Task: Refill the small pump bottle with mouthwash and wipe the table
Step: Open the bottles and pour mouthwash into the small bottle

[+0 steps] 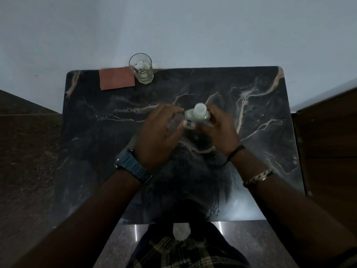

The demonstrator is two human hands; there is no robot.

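Observation:
Above the middle of the dark marble table (pixel 251 151), my right hand (pixel 218 130) is shut on a clear mouthwash bottle (pixel 197 117) with a white cap and a blue label, seen from above. My left hand (pixel 158 130) is right beside it on the left. Its fingers and thumb curl round a faint, blurred clear thing that looks like the small bottle (pixel 174 121), and the thumb tip touches the mouthwash bottle. No pump top shows. A folded reddish cloth (pixel 116 79) lies flat at the table's back left.
A clear drinking glass (pixel 142 71) with a little liquid stands at the back edge, touching the cloth's right side. A pale wall rises right behind the table. Dark floor lies on the left and dark wooden furniture (pixel 328 142) on the right.

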